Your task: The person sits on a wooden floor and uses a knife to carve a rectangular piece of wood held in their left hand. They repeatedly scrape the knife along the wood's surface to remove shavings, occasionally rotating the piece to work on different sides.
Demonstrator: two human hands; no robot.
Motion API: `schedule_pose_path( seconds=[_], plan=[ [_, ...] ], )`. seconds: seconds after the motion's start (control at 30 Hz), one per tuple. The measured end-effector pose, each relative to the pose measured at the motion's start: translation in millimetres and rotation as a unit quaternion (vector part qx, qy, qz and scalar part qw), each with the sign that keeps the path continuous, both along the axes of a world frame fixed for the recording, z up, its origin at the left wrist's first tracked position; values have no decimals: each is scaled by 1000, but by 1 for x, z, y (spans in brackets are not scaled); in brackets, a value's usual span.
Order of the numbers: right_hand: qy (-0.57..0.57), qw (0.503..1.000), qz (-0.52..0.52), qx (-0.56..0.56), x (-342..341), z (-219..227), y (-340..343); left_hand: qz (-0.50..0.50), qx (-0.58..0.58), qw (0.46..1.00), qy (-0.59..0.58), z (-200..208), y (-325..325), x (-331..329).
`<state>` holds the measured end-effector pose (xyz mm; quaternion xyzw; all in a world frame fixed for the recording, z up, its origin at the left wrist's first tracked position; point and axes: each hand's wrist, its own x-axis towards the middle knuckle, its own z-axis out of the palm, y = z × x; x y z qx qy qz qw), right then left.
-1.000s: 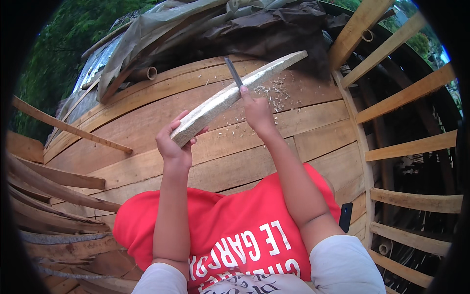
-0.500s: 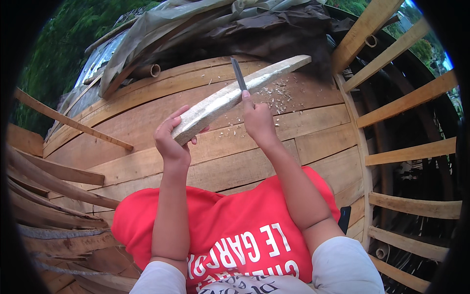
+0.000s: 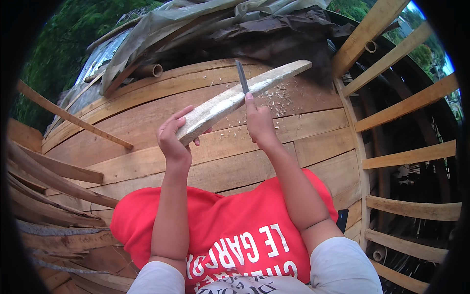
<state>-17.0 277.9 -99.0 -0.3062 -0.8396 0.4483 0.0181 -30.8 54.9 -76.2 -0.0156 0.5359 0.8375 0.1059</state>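
A long pale piece of wood [image 3: 220,105] slants up from near left to far right, its side freshly whitened along part of its length. Its near end rests in my left hand [image 3: 172,134], fingers wrapped round it from above and below. My right hand [image 3: 259,120] is closed on the handle of a knife [image 3: 242,76], thumb pressed along its back. The dark blade crosses the wood at about mid-length and seems to touch it. The knife's handle is mostly hidden in my fist. Wood shavings [image 3: 280,100] lie scattered on the planks beneath and beyond the wood.
I sit on a plank floor [image 3: 235,169], red cloth over my lap. Wooden railing slats [image 3: 411,154] stand along the right. Rough boards [image 3: 68,240] lie at the left. Crumpled tarps [image 3: 274,34] and a bamboo pole [image 3: 151,71] border the far edge.
The wood and both hands have shifted slightly right and downward in the picture. The knife has moved slightly along with my right hand; both grips are unchanged.
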Motion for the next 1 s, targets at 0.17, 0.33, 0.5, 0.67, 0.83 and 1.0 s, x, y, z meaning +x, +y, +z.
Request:
schedule_pose_path(
  seconds=[0.17, 0.33, 0.5, 0.67, 0.83, 1.0],
  plan=[
    [-10, 999, -30, 1, -5, 7, 2, 12, 13, 1000, -16, -8, 1, -1],
    [-7, 999, -36, 1, -8, 6, 9, -8, -3, 1000, 2, 3, 7, 2],
    [9, 1000, -5, 2, -1, 7, -2, 3, 22, 1000, 13, 7, 1, 4],
    [-25, 999, 27, 0, 0, 16, 2, -8, -8, 1000, 20, 4, 4, 3],
    [-75, 978, -15, -192, -1, 21, 5, -10, -13, 1000, 19, 1, 6, 3],
    [-100, 936, -28, -336, 1, 29, 2, -9, -10, 1000, 16, 1, 5, 1]
  ],
)
